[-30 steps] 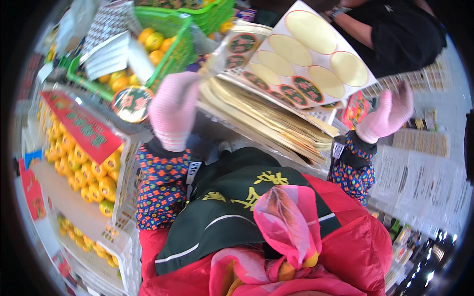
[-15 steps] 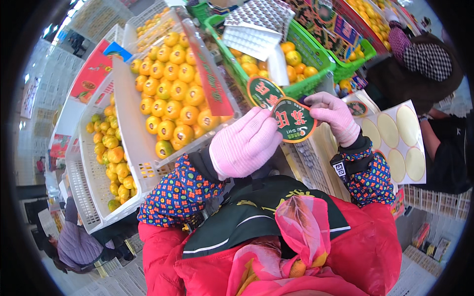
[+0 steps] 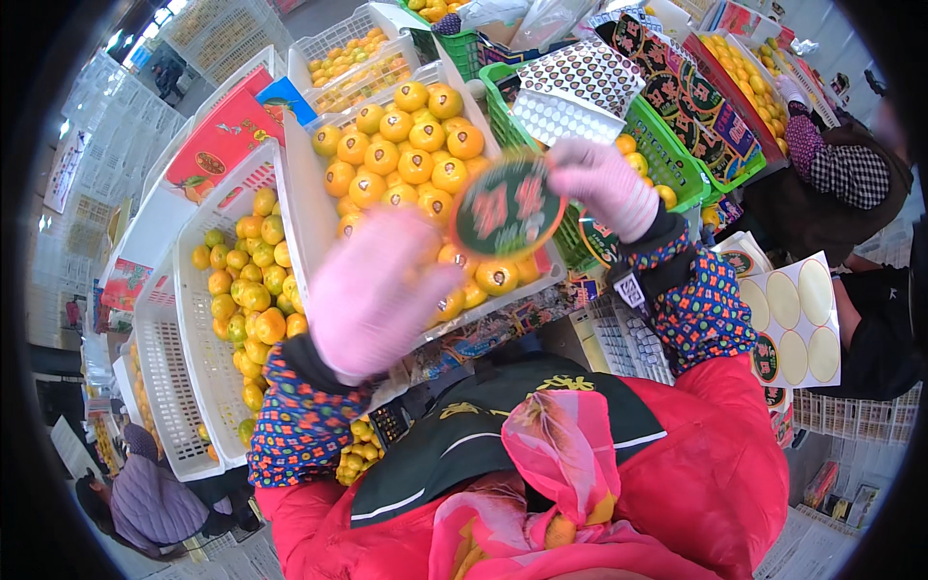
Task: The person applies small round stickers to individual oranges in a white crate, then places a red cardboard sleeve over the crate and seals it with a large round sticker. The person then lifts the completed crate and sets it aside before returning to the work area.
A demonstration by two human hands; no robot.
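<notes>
My right hand (image 3: pixel 607 186), in a pink knitted glove, pinches the edge of a large oval sticker (image 3: pixel 509 211), dark green with an orange rim and slightly smeared. The sticker hangs over the near right corner of a white crate of oranges (image 3: pixel 411 145), many of them bearing small dark stickers. A second green label (image 3: pixel 597 238) shows partly below my right hand; whether I hold it is unclear. My left hand (image 3: pixel 382 290), gloved in pink too, is smeared by motion in front of the crate's near left side. Its fingers cannot be made out.
Greenish oranges (image 3: pixel 249 290) fill a white basket at left, near a red carton (image 3: pixel 215 145). A green crate (image 3: pixel 667 155) with fruit and printed sheets stands beyond my right hand. At right are a backing sheet (image 3: pixel 795 314) of pale ovals and a co-worker (image 3: pixel 851 184).
My left hand has left the sticker and moved left. My right hand has shifted slightly up and left with the sticker. The view has shifted, and the red strip along the orange crate no longer shows.
</notes>
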